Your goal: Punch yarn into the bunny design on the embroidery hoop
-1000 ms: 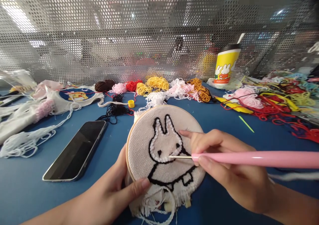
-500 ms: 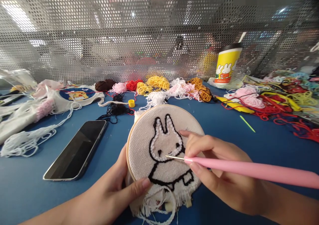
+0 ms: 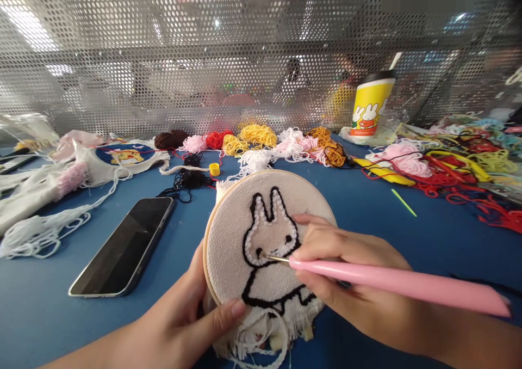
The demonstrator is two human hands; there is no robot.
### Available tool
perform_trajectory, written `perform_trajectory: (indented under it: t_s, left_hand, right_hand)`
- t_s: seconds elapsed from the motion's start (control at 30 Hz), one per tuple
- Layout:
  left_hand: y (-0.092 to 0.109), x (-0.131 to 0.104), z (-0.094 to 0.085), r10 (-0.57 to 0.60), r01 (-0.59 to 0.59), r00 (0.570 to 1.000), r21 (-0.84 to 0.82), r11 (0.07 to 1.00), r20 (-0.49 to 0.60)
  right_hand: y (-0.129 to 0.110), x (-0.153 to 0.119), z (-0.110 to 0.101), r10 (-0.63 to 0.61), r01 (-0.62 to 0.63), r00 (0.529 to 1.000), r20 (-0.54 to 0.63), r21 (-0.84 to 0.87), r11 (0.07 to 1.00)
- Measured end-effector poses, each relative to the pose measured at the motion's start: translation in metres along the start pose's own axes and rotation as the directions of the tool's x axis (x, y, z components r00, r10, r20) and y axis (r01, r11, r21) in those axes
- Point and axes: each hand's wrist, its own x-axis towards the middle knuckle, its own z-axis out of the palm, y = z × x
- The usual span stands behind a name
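My left hand grips the lower left rim of a round embroidery hoop, thumb on the front and fingers behind it. Stretched in the hoop is cream cloth with a bunny figure outlined in black yarn, with white loops inside the head's outline. Pinched in my right hand is a pink-handled punch needle. Its metal tip meets the cloth low on the bunny's face, near the left eye. My right index finger lies against the cloth. Frayed edges and a loop of white yarn hang below the hoop.
A phone lies left on the blue table. Balls of coloured yarn line the back before a perforated metal screen. Right of them stand a yellow cup and tangled yarn. Another embroidered piece lies back left.
The needle tip has moved left along the bunny's lower face, and my right hand went with it. The hoop has shifted slightly left; my left hand keeps its grip.
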Motion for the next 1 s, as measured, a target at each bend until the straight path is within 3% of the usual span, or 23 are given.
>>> perform_trajectory:
  t_s: [0.1,0.37,0.6,1.0]
  left_hand:
    - [-0.0019,-0.0022,0.0003,-0.006,0.006,1.000,0.002,1.000,0.022]
    - [-0.0021,-0.0016,0.0002,-0.005,0.006,0.999,-0.032,0.999,0.046]
    - [-0.0021,-0.0007,-0.0005,0.007,-0.006,1.000,-0.022,1.000,0.015]
    - [-0.0059,-0.0032,-0.0007,0.015,-0.015,0.998,-0.007,1.000,0.054]
  right_hand:
    - [-0.0016,0.0020,-0.0015,-0.022,0.022,1.000,-0.019,0.000,1.000]
    - [0.0017,-0.0012,-0.0046,0.126,-0.125,0.992,-0.001,0.068,0.990]
    - [-0.0030,0.0000,-0.0043,0.107,-0.107,0.994,0.001,0.017,0.994]
    - [-0.0032,0.0026,-0.0009,0.062,-0.063,0.998,-0.014,-0.064,0.996]
